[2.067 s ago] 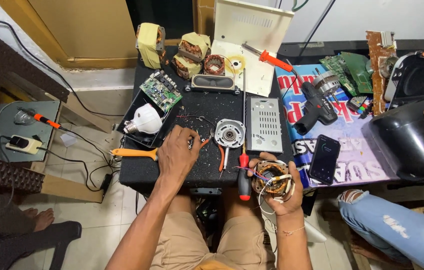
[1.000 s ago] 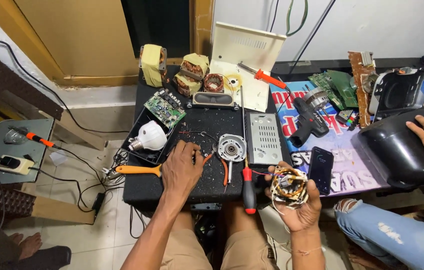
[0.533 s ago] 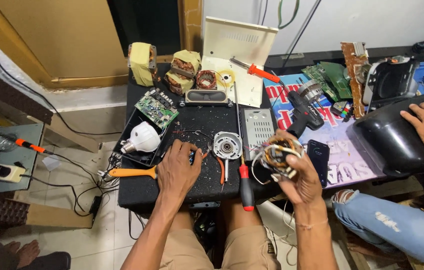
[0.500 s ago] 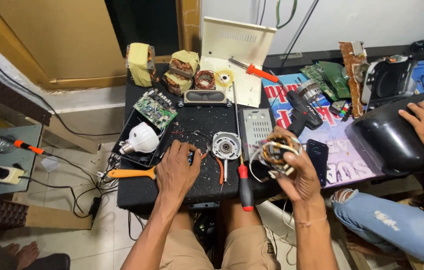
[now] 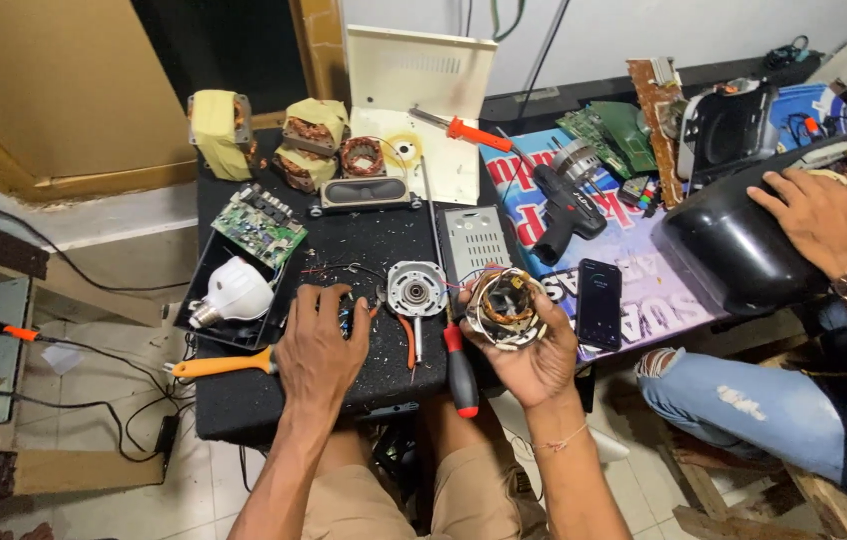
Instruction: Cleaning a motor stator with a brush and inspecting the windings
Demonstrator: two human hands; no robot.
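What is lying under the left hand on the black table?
The left hand rests flat on the black table. Thin red wires and the orange handles of pliers show beside its fingers. Whatever lies beneath the palm itself is covered and cannot be seen.

Pretty cluttered bench: there's a green circuit board (image 5: 260,224) sitting next to a white LED bulb (image 5: 231,293) in a black tray, with three tape-wrapped transformers (image 5: 271,140) and a small oval speaker (image 5: 367,192) further back. On the banner side you've got a black cordless drill (image 5: 562,210) and a dark smartphone (image 5: 599,303) lying flat just beside it. An orange-handled screwdriver (image 5: 464,130) rests on the cream metal cover (image 5: 414,105) at the back.
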